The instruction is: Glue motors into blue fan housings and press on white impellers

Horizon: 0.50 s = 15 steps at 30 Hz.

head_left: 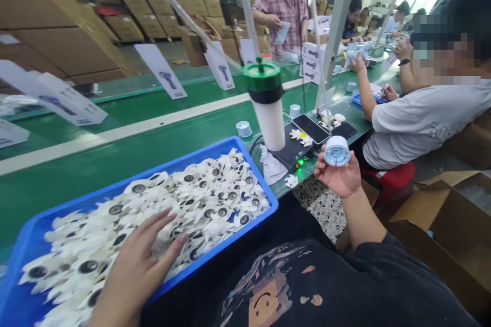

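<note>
My left hand (143,260) hovers over a blue tray (264,183) piled with small white fan impellers (215,183) that have dark round hubs. Its fingers are spread and nothing is in them. On the right, my right hand (343,178) holds up a light-blue round plastic housing (337,151), its open face with a spoked centre turned towards me. The fingers wrap around the lower side of the housing and partly hide behind it.
A white tumbler with a green lid (264,102) stands on a black box (291,148) beside phones (310,128). Behind runs a green conveyor (153,127) with white product cartons (161,71). A co-worker (433,112) sits at the right, near an open cardboard box (445,230).
</note>
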Tool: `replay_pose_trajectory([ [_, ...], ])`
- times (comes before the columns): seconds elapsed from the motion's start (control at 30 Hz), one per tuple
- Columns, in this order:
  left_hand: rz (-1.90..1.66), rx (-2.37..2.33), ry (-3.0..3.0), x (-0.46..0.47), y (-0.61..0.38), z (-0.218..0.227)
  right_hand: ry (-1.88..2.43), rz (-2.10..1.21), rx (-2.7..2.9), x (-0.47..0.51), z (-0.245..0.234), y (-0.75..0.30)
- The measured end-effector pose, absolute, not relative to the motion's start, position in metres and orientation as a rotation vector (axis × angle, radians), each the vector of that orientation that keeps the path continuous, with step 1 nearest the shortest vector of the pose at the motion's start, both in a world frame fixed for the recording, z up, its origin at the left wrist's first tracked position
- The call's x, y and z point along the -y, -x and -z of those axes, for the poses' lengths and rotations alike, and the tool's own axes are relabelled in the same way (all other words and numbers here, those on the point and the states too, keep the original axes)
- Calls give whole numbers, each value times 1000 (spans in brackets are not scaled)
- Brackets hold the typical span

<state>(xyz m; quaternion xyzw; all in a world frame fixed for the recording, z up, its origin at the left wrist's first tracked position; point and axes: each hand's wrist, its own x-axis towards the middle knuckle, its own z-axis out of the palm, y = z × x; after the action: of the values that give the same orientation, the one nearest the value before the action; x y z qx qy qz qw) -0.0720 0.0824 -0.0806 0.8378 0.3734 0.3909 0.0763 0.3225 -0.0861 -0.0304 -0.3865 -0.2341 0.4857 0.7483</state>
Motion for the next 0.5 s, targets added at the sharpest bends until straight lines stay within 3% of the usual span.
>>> replay_pose_trajectory([
  [0.17, -1560, -934, -2483, -40, 54, 42, 811, -1527, 648, 64, 29, -244],
  [0.3, -1374, -714, -2388, 5, 40, 21, 778, -1777, 861, 52, 33, -199],
  [0.33, -1292, -683, -2363, 12, 37, 19, 778, -1765, 939, 48, 34, -193],
  [0.4, -1172, -700, -2275, 19, 34, 18, 965, -1365, 1299, 36, 37, -185],
  [0.5, -1254, -752, -2201, 23, 35, 27, 952, -981, 1616, 20, 47, -178],
])
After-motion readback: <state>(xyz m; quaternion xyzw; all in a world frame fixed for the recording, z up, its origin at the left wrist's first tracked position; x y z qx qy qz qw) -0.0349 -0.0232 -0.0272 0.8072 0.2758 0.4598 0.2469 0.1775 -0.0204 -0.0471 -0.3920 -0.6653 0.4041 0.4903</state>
